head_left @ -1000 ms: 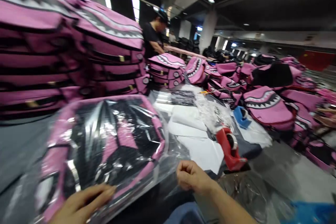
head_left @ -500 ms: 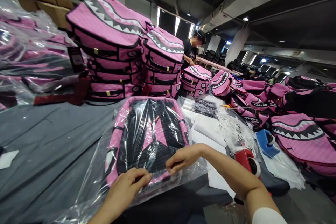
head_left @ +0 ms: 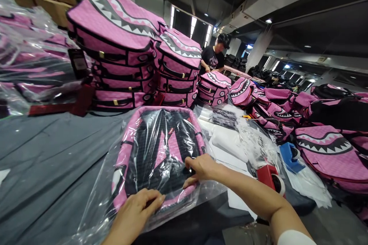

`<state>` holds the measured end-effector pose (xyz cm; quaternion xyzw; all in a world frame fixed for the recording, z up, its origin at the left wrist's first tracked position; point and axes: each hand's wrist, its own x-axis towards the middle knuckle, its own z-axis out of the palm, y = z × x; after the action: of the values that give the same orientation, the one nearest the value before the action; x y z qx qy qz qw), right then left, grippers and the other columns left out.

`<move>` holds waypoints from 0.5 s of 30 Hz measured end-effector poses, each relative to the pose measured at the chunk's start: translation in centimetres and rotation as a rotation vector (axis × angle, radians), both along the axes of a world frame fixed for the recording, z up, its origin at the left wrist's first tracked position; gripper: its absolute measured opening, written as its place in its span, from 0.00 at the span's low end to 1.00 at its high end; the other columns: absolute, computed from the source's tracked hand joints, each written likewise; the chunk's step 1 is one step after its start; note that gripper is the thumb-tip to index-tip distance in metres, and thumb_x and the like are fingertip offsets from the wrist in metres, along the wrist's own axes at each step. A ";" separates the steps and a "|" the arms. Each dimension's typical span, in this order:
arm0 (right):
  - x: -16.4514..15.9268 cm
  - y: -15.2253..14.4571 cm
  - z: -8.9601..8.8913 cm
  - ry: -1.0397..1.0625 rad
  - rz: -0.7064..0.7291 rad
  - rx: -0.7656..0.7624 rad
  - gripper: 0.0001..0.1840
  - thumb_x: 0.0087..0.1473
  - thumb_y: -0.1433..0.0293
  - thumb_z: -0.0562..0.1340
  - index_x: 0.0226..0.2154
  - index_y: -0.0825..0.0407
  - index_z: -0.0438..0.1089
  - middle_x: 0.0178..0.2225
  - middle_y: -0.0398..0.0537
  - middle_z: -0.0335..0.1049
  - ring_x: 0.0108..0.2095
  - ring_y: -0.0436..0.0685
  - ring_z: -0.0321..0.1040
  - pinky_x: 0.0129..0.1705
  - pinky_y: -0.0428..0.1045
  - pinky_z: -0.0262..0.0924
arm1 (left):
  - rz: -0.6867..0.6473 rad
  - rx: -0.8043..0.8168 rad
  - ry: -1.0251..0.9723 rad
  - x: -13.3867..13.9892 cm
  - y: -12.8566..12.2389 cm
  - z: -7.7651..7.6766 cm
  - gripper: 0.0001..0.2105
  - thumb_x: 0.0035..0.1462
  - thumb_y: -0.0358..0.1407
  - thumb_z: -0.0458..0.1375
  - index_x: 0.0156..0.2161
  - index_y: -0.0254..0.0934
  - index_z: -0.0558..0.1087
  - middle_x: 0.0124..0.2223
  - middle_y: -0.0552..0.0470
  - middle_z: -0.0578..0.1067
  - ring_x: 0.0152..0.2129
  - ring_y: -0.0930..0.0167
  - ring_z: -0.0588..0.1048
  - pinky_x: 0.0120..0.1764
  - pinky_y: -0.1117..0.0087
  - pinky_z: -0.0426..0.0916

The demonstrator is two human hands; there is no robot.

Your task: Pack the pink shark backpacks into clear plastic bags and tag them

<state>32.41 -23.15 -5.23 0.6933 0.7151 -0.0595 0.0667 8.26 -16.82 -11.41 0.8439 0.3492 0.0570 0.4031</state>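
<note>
In front of me a pink and black backpack (head_left: 169, 153) lies with its straps upward inside a clear plastic bag (head_left: 99, 183). The bag is loose and wrinkled, spreading past the backpack on both sides. My left hand (head_left: 140, 206) is at the near left edge, thumb and fingers closed on the plastic. On the near right part of the backpack, my right hand (head_left: 201, 170) touches the plastic with its thumb and fingers apart.
Stacks of pink backpacks (head_left: 120, 49) stand behind, with plastic-wrapped ones (head_left: 34, 57) at the left. To the right are plastic bags (head_left: 253, 141), a red tape dispenser (head_left: 266, 178), a blue tape dispenser (head_left: 290, 157) and more backpacks (head_left: 330, 153). A person (head_left: 214, 55) stands beyond.
My right hand has shifted slightly up and its thumb and fingers have spread apart. My left hand stays at the near edge, slightly lower in view.
</note>
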 end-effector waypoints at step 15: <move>1.1 -8.9 -5.1 -0.020 0.501 0.299 0.35 0.65 0.44 0.55 0.70 0.31 0.51 0.73 0.54 0.46 0.70 0.63 0.48 0.68 0.63 0.46 | -0.035 0.233 -0.239 -2.5 -0.3 -2.5 0.23 0.61 0.60 0.51 0.40 0.48 0.79 0.37 0.53 0.80 0.37 0.63 0.76 0.49 0.60 0.64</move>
<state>33.50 -32.03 -10.36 0.4978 0.8642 0.0719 -0.0165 5.76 -17.08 -13.87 0.8780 0.2753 0.1901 0.3423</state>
